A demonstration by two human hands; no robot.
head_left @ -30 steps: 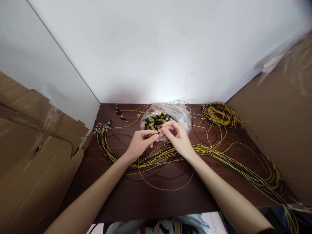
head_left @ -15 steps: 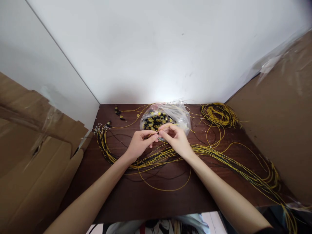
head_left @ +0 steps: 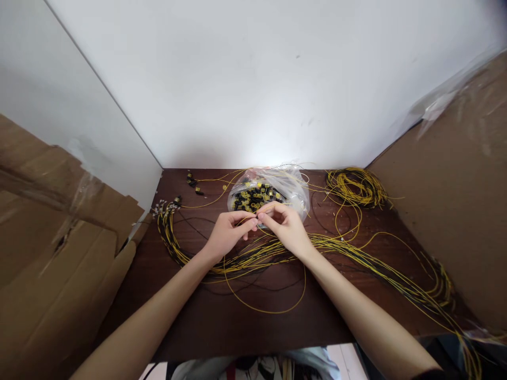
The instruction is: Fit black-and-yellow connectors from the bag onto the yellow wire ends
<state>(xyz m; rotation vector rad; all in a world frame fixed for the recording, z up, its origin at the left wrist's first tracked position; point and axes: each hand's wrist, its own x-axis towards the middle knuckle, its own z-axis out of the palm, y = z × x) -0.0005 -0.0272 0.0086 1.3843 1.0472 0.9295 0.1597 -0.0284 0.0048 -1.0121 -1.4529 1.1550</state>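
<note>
Tiny dark bit (head_left: 256, 216) up between fingertips, in front of clear bag (head_left: 300, 196). Left hand (head_left: 231, 232): thumb and finger pinched tight on dark bit. Right hand (head_left: 287, 229): pinched tight too, seems on thin yellow wire (head_left: 277, 312); fingers hide most. Hands closer than second ago. Less wire pokes past right hand; loop below narrower. Likely means wire slid left toward dark bit; whether joined, cannot tell. Black-and-yellow caps (head_left: 253, 198) in bag. Long wire bunch (head_left: 348, 247) on table (head_left: 253, 333) below; wire coil (head_left: 358, 191) off right.
</note>
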